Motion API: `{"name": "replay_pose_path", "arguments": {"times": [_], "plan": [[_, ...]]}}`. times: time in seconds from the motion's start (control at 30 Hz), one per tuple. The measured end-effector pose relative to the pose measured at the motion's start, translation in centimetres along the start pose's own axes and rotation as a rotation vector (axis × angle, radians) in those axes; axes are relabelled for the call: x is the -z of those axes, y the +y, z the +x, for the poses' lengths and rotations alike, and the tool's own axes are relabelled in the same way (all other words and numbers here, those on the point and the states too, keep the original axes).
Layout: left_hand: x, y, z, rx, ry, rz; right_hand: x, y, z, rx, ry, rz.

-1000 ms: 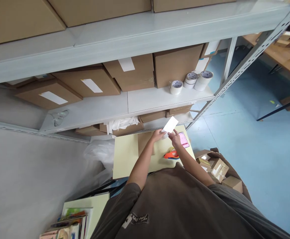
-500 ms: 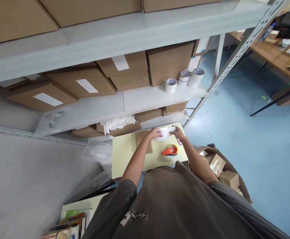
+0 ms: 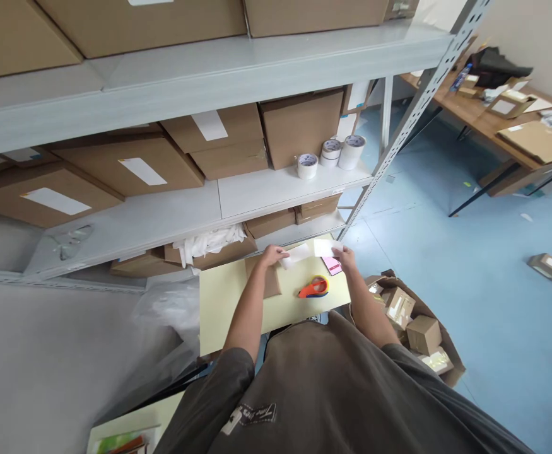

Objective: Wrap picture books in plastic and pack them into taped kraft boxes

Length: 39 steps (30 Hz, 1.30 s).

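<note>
Over the pale yellow table [image 3: 226, 302], my left hand [image 3: 272, 255] pinches a white slip of paper [image 3: 297, 255] by its left end. My right hand [image 3: 346, 257] grips another white slip [image 3: 325, 247], with a gap between the two pieces. Whether these are plain paper or labels, I cannot tell. Below the left hand lies a flat brown cardboard box [image 3: 272, 282]. An orange tape dispenser [image 3: 314, 287] with a yellow and blue rim rests nearer my body. Partly under the right slip is a flat pink-faced object [image 3: 332, 265], perhaps a phone.
Grey metal shelving [image 3: 276, 200] with cardboard boxes [image 3: 134, 165] rises behind the table. Rolls of white tape [image 3: 306, 166] stand on its middle shelf. To the right, a large open carton [image 3: 456, 372] holds several small boxes. A wooden table [image 3: 486, 116] stands farther off.
The white paper that both hands held together now shows as two separate slips, one per hand. My hands have moved apart, uncovering more of the pink object. The view has shifted to the right.
</note>
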<state>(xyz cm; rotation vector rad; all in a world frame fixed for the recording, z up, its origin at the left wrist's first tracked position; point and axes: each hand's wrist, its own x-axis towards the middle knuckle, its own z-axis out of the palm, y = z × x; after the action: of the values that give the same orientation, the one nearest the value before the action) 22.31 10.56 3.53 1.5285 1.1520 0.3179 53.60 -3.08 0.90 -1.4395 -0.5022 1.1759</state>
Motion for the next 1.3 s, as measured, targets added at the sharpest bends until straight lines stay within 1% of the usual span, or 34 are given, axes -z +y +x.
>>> {"name": "replay_pose_path", "arguments": {"times": [0.07,0.1,0.13,0.17,0.23,0.3,0.33,0.37,0.43,0.53,0.6,0.67,0.7,0.73,0.8,0.83,0.87,0.9,0.93,1.0,1.07,1.2,1.3], "plan": [[1.1,-0.4,0.3,0.006,0.085,-0.027,1.3,-1.0,-0.2,-0.032,0.062,0.058],[1.1,-0.4,0.5,0.008,0.096,-0.034,1.3,-1.5,-0.4,-0.035,0.062,0.079],[0.6,-0.3,0.8,0.009,0.103,-0.04,0.9,-2.0,-0.6,-0.023,0.04,0.09],[-0.2,0.0,1.0,0.003,0.106,-0.045,0.1,-2.4,-1.0,-0.007,0.008,0.097],[-2.4,0.8,1.2,-0.051,0.12,-0.101,-2.4,-3.0,-2.0,0.015,-0.063,0.102],[-4.3,1.4,0.7,-0.136,0.21,-0.143,-4.9,-3.5,-3.3,0.022,-0.139,0.083],[-4.7,1.5,0.2,-0.161,0.235,-0.151,-6.0,-3.8,-3.9,0.027,-0.172,0.064],[-4.8,1.6,-0.6,-0.173,0.253,-0.171,-6.9,-4.1,-4.6,0.033,-0.201,0.038],[-3.6,1.2,-2.8,-0.161,0.234,-0.253,-8.3,-4.7,-5.9,0.056,-0.249,-0.028],[-0.2,0.1,-7.2,-0.157,0.098,-0.401,-10.6,-5.4,-7.4,0.094,-0.353,-0.184],[2.3,-0.9,-10.2,-0.164,-0.01,-0.386,-13.2,-5.5,-8.3,0.118,-0.451,-0.3],[4.5,-2.1,-12.8,-0.133,-0.07,-0.309,-16.4,-5.1,-9.1,0.164,-0.52,-0.377],[5.5,-2.7,-13.9,-0.109,-0.06,-0.289,-18.1,-4.6,-9.5,0.202,-0.514,-0.382],[6.5,-3.4,-14.9,-0.086,-0.018,-0.3,-19.8,-4.0,-10.0,0.242,-0.479,-0.369],[8.1,-5.0,-16.6,-0.054,0.148,-0.415,-22.9,-2.5,-11.2,0.286,-0.364,-0.318],[8.9,-5.8,-17.3,-0.044,0.248,-0.496,-24.1,-1.6,-11.9,0.272,-0.322,-0.295],[9.5,-6.5,-18.0,-0.036,0.339,-0.576,-25.2,-0.8,-12.7,0.233,-0.309,-0.278],[10.0,-7.2,-18.6,-0.028,0.407,-0.646,-26.1,0.1,-13.6,0.179,-0.331,-0.269],[10.5,-7.7,-19.2,-0.023,0.446,-0.7,-26.9,0.8,-14.5,0.127,-0.373,-0.262],[11.0,-8.4,-20.2,-0.021,0.468,-0.772,-28.1,2.0,-16.4,0.059,-0.455,-0.24],[11.2,-8.6,-21.0,-0.034,0.456,-0.806,-29.0,2.4,-18.1,0.053,-0.479,-0.214],[11.0,-7.9,-22.1,-0.067,0.427,-0.805,-30.1,1.9,-19.8,0.075,-0.441,-0.171],[10.5,-7.1,-22.5,-0.075,0.418,-0.804,-29.8,1.1,-20.0,0.091,-0.433,-0.14]]}}
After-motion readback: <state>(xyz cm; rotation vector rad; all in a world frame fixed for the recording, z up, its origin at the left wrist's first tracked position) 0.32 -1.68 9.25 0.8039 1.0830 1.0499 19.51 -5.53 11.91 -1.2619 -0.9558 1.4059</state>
